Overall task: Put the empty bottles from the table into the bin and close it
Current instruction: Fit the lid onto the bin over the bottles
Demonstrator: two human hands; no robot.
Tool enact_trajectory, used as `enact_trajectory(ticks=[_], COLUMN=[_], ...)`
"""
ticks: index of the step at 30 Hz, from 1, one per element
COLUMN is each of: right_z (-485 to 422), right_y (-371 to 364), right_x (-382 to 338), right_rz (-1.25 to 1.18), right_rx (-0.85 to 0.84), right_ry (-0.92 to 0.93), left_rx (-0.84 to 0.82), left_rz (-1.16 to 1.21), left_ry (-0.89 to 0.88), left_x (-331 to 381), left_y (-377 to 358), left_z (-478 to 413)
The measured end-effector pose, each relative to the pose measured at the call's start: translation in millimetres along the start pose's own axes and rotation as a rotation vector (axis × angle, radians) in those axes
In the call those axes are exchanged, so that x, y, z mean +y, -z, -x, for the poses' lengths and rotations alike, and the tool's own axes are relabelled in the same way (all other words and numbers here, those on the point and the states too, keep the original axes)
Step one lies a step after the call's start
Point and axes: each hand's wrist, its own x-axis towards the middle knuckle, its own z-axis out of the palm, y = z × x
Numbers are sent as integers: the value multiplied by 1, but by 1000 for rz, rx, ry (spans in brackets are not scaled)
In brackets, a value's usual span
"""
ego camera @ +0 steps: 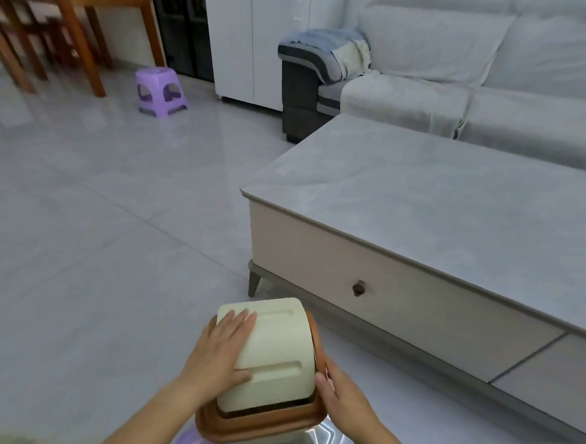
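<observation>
Down at about six o'clock, low on the grey tiled floor (78, 226), stands the bin (255, 422), a small one with a brown rim, and its cream swing lid (277, 351) is seated in that rim, domed upward with two long grooves across it. Both of the person's hands are on it. The left hand (220, 351) lies flat on the lid's seven o'clock side, fingers (241, 318) stretched out together along the top and the thumb pressed against the lid's near edge; nothing is gripped, the palm simply rests open on the plastic. The right hand (346, 393) comes in from five o'clock and touches the brown rim at the lid's right edge, fingers loosely extended and not closed around anything.

Just beside the bin, from two to four o'clock, runs the long coffee table (457, 211) with a pale marbled top and a drawer with a dark knob (359, 288) facing the bin. No bottles show on the part of its top that I can see. Whether any lie inside the bin I cannot tell, as the lid covers the opening.

Beyond the table, at one o'clock, is a white-covered sofa (482, 79). Over at eleven o'clock a purple stool (160, 92) sits on the floor, well apart from the bin, near a wooden table (78, 6).
</observation>
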Motion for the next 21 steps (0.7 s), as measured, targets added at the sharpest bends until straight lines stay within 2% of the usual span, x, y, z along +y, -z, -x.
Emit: enact_trajectory(ticks=[1,3,5,6,8,10,11,16,18,21], right_z=[2,3,3,2,1,-2,-3,-15,-19,-30], right_y=[0,-3,-7,-9,-13,-14,-14,-11,-9,-3], right_x=[-5,-10,-15,-16,-18,-18,-19,-36,-47,-59], right_rz=[-12,-11,7,9,16,17,4,-106,-140,-167], right_rx=[3,10,12,12,9,2,-6,16,60,136], right_ry=[1,-20,-43,-45,-49,-60,-75,-198,-194,-140], left_rx=[-7,111,290,317,188,2,-36,-57,-39,20], left_rz=[41,249,577,742,1034,1242,1320,1354,1340,1284], left_ry=[36,180,424,557,731,776,767,873,914,885], left_x=[-3,-8,-12,-13,-13,-9,-6,-10,-20,-38], left_y=[-3,-11,-18,-19,-22,-21,-18,-14,-26,-45], left_z=[0,1,6,11,21,33,37,30,18,-2])
